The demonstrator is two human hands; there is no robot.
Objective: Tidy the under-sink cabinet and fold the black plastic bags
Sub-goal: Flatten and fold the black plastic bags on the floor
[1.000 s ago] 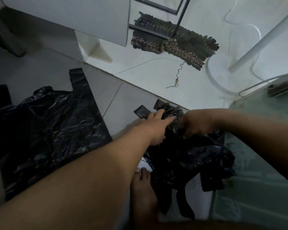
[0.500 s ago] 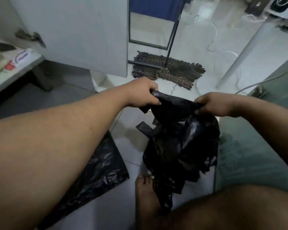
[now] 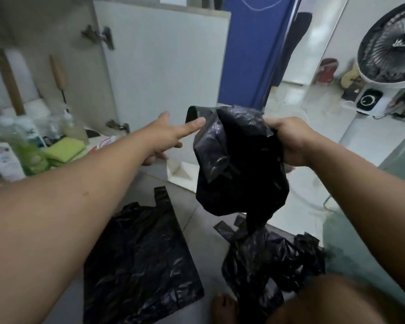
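Observation:
A crumpled black plastic bag (image 3: 239,164) hangs in the air in front of me. My right hand (image 3: 290,141) grips its upper right edge. My left hand (image 3: 171,136) is beside the bag's upper left corner with fingers stretched out straight, fingertips touching the bag's edge. On the floor tiles a flattened black bag (image 3: 136,258) lies at lower left, and a heap of crumpled black bags (image 3: 271,260) lies at lower right. The open under-sink cabinet (image 3: 45,136) is at the left, its door (image 3: 164,73) swung out.
Bottles (image 3: 26,146), a green cloth (image 3: 64,149) and a white box (image 3: 0,160) sit in the cabinet. A blue panel (image 3: 250,50) stands behind the door. A white fan (image 3: 388,47) is at far right. My bare foot (image 3: 222,307) rests by the heap.
Both hands lifted one bag off the heap and raised it. My left hand has let go of its grip and now has straight fingers. My view tilted up toward the cabinet.

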